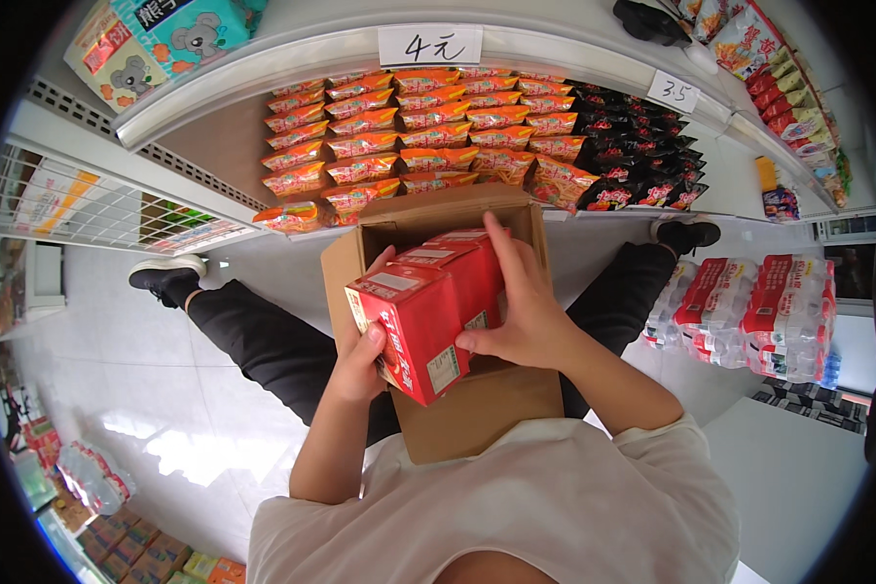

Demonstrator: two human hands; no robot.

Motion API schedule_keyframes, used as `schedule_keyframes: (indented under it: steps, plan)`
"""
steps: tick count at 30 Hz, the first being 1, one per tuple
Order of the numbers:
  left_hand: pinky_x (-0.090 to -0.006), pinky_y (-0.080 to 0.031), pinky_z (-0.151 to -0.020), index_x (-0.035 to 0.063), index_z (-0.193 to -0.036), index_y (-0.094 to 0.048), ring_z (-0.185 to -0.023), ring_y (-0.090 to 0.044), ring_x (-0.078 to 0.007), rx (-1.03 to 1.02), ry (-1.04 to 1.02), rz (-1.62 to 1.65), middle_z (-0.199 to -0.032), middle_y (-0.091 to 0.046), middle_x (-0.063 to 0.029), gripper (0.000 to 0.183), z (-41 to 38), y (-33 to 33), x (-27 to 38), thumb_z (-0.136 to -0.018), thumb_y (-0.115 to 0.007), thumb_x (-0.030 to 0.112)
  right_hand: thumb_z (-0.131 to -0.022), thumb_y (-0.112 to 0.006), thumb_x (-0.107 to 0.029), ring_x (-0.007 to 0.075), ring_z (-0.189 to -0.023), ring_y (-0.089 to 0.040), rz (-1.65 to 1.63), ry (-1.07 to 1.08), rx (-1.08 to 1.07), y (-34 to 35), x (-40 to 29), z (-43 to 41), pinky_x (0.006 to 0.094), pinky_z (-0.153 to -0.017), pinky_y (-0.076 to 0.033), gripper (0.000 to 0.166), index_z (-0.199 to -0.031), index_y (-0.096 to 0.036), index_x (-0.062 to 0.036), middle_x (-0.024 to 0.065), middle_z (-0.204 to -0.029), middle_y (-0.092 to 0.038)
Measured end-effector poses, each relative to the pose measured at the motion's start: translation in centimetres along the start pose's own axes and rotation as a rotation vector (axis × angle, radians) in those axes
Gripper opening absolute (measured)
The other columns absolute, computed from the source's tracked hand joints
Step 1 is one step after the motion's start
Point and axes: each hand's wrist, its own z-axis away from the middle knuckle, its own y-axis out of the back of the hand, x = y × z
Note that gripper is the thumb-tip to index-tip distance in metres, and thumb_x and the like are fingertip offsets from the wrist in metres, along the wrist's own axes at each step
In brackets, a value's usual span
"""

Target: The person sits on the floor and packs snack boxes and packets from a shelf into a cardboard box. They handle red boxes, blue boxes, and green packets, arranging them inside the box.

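Two or more red food boxes [416, 328], lined up one behind another, are held between my hands over an open cardboard carton [474, 420]. My left hand [361, 358] grips the near box at its left side, thumb on the printed face. On the right side, my right hand [522, 314] presses against the boxes with thumb and fingers spread along them. The carton stands between my legs with its flaps folded outward; what lies deeper inside it is hidden by the boxes.
Ahead, a low shelf holds rows of orange snack bags [431, 135] and black snack bags [631, 160]. A shelf edge [263, 55] with price cards runs above them. A wire mesh rack [117, 197] stands left. Shrink-wrapped bottle packs [752, 314] sit on the floor at right.
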Motion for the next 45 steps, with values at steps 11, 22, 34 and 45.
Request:
schedule_keyframes:
  steps: [11, 22, 34, 45]
  plan:
    - [-0.0402, -0.047, -0.113, 0.0033, -0.159, -0.031, -0.137, -0.055, -0.024, 0.075, 0.1, 0.113, -0.152, -0.051, -0.0142, 0.071, -0.3, 1.9, 0.8, -0.104, -0.062, 0.036, -0.082, -0.085, -0.026, 0.0302, -0.141, -0.045, -0.352, -0.134, -0.145, -2.2, 5.2, -4.6, 0.0425, -0.117, -0.038, 0.099, -0.16, -0.026, -0.01, 0.0175, -0.151, -0.044]
    - [-0.035, -0.057, -0.096, 0.0049, -0.148, -0.044, -0.115, -0.067, -0.0175, 0.371, -0.046, 0.063, -0.13, -0.064, -0.0093, 0.045, 0.3, 5.0, -0.6, -0.109, -0.057, 0.024, -0.083, -0.084, -0.039, 0.0319, -0.134, -0.055, -0.573, -0.456, -0.18, -1.9, 7.1, -6.3, 0.0429, -0.111, -0.046, 0.097, -0.154, -0.03, -0.0004, 0.0227, -0.146, -0.049]
    - [-0.046, -0.053, -0.105, 0.0056, -0.146, -0.047, -0.124, -0.066, -0.024, 0.358, -0.181, 0.301, -0.139, -0.064, -0.0098, 0.048, 1.7, 7.2, 3.1, -0.111, -0.044, 0.038, -0.072, -0.084, -0.06, 0.0492, -0.14, -0.047, 0.404, -0.647, -0.465, -17.8, 9.8, -8.1, 0.0549, -0.111, -0.047, 0.128, -0.165, -0.014, -0.007, 0.0368, -0.162, -0.02]
    - [-0.0411, -0.055, -0.102, 0.0044, -0.145, -0.047, -0.119, -0.068, -0.0226, 0.292, -0.148, 0.228, -0.136, -0.066, -0.0108, 0.045, -0.1, 5.9, 1.4, -0.11, -0.048, 0.032, -0.089, -0.075, -0.041, 0.0372, -0.127, -0.063, 0.24, -0.132, -0.698, -17.6, 19.6, -11.2, 0.0469, -0.105, -0.051, 0.078, -0.154, -0.045, -0.0087, 0.0243, -0.143, -0.06]
